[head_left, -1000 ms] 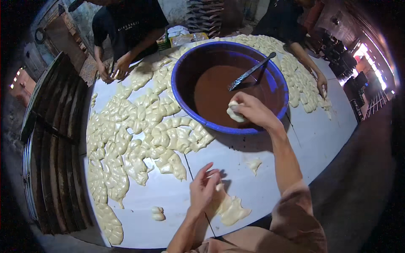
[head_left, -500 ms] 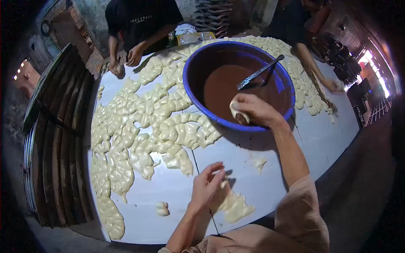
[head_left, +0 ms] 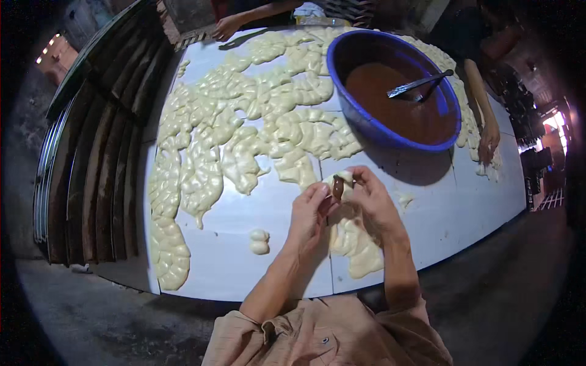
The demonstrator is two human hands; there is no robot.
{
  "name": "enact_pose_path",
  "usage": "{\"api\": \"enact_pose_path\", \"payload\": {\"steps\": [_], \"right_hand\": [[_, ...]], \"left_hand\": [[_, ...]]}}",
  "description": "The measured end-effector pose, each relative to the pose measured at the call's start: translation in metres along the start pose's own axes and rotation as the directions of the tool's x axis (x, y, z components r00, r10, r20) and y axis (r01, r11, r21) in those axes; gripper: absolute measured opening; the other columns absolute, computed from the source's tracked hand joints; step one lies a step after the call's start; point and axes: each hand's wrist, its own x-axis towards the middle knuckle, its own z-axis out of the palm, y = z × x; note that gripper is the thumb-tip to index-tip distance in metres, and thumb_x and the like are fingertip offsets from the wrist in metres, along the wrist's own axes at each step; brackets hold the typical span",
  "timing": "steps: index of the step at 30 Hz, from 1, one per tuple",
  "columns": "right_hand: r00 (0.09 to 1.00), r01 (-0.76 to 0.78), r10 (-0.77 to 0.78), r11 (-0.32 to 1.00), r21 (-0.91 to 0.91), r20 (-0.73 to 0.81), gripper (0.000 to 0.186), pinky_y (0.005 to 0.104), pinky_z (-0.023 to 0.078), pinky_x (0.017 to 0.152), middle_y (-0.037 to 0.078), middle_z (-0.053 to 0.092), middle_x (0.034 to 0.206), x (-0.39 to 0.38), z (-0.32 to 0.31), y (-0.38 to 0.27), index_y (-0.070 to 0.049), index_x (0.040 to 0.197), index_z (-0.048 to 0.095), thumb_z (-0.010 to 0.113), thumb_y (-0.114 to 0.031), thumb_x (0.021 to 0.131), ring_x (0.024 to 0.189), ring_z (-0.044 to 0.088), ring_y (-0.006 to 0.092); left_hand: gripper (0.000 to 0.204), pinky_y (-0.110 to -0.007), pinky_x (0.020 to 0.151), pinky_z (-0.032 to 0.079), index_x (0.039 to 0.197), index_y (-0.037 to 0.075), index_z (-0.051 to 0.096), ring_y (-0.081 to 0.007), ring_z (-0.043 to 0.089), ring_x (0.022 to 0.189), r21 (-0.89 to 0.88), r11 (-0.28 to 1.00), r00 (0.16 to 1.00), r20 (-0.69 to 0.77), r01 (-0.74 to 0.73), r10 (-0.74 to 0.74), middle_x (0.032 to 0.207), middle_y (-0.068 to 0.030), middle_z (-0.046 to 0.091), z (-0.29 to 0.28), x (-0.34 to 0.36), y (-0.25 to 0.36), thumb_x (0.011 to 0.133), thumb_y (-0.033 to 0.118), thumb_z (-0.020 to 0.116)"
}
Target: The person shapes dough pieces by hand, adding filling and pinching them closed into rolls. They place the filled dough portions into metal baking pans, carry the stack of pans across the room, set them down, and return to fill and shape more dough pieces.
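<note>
Between my hands is a small piece of pale dough (head_left: 347, 177) with a streak of brown paste on it. My left hand (head_left: 307, 215) pinches its left side and my right hand (head_left: 379, 206) grips its right side. Right beneath them a flattened patch of dough (head_left: 361, 251) lies on the white table (head_left: 235, 265). Beyond, to the right, stands a big blue basin (head_left: 342, 94) of brown paste (head_left: 375, 91). A flat metal spatula (head_left: 421, 83) leans in it, its handle end over the rim. Fingertips partly hide the dough piece.
Soft dough pieces (head_left: 244, 137) spread over the table's left and far parts. A small double lump (head_left: 259, 242) lies alone near the front. Stacked dark trays (head_left: 91, 195) stand at the left. Co-workers' arms reach in at the far left (head_left: 229, 25) and right (head_left: 487, 134).
My right hand has come back from the basin to my left hand. Brown paste now shows on the dough, held by both hands. The view has shifted, so the table sits higher.
</note>
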Motion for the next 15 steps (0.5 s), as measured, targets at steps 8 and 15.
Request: {"api": "enact_pose_path", "payload": {"steps": [8,15], "right_hand": [[0.869,0.313,-0.494,0.496,-0.81,0.033,0.035,0.0385,0.052,0.087,0.016,0.06,0.112,-0.017,0.066,0.069,0.0,0.12,0.059,0.066,-0.004,0.086,0.1,0.063,0.0321],[0.855,0.251,-0.51,0.557,-0.791,-0.088,0.023,0.0299,0.05,0.072,0.01,0.07,0.091,-0.012,0.085,0.099,-0.003,0.111,0.068,0.062,-0.016,0.093,0.084,0.064,0.0224]], "left_hand": [[0.033,-0.023,0.065,0.052,0.119,-0.007,0.064,-0.0101,0.064,0.076,0.229,0.965,0.978,-0.134,-0.126,0.16,0.094,-0.0097,0.07,-0.043,-0.04,0.023,0.091,0.01,0.068],[0.032,-0.021,0.063,0.05,0.115,-0.005,0.067,-0.0073,0.061,0.074,0.491,0.841,0.944,-0.099,-0.228,0.314,0.09,-0.0061,0.07,-0.07,-0.048,0.041,0.09,0.015,0.071]]}}
